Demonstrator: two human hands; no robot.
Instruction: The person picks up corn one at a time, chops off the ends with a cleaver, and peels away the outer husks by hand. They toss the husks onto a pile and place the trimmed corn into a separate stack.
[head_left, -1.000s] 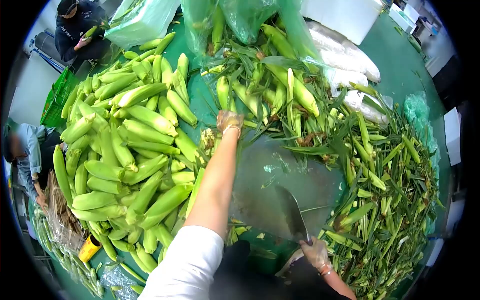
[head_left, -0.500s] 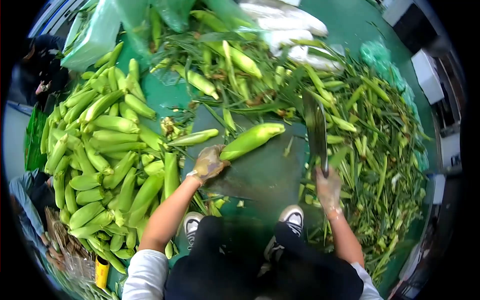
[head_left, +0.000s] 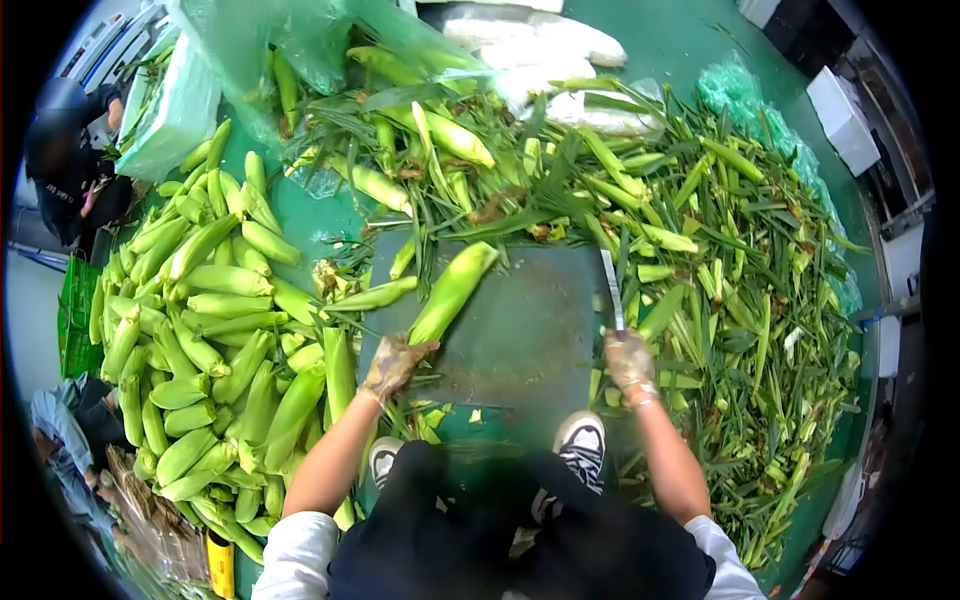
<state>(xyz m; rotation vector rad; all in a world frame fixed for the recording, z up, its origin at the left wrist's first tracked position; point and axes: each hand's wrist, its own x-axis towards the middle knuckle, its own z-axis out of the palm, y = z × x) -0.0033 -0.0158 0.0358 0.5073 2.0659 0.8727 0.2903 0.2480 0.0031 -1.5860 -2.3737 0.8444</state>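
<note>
Green and plump, the ear of corn [head_left: 455, 292] is in your left hand [head_left: 396, 362], its lower end gripped between fingers and thumb at the board's 8 o'clock edge, while its pale tip slants up toward 1 o'clock over the dark cutting board [head_left: 515, 325]. Your right hand [head_left: 629, 360] sits at the board's 4 o'clock, fingers wrapped around the handle of a knife [head_left: 612, 285]; the blade is seen nearly edge-on and points toward 12 o'clock, beside the board's right side. Both of your hands wear thin see-through gloves. From the board, a large pile of trimmed corn [head_left: 225, 300] spreads out at 9 o'clock, with one slimmer ear [head_left: 378, 296] reaching over the board's left edge. At 12 o'clock, leafy corn [head_left: 450, 135] lies tangled with loose leaves beneath green plastic bags [head_left: 310, 50], and white bags [head_left: 560, 65] lie beyond. A broad heap of husks [head_left: 740, 330] covers the green floor [head_left: 680, 45] at 3 o'clock. Your shoes show at 5 and 7 o'clock, just below the board. Farther off, a person [head_left: 70, 160] in dark clothing is at 10 o'clock, above a green crate [head_left: 76, 318]; a second person [head_left: 65, 425], in a blue-grey sleeve, is at 8 o'clock, near a yellow tube [head_left: 220, 568].
</note>
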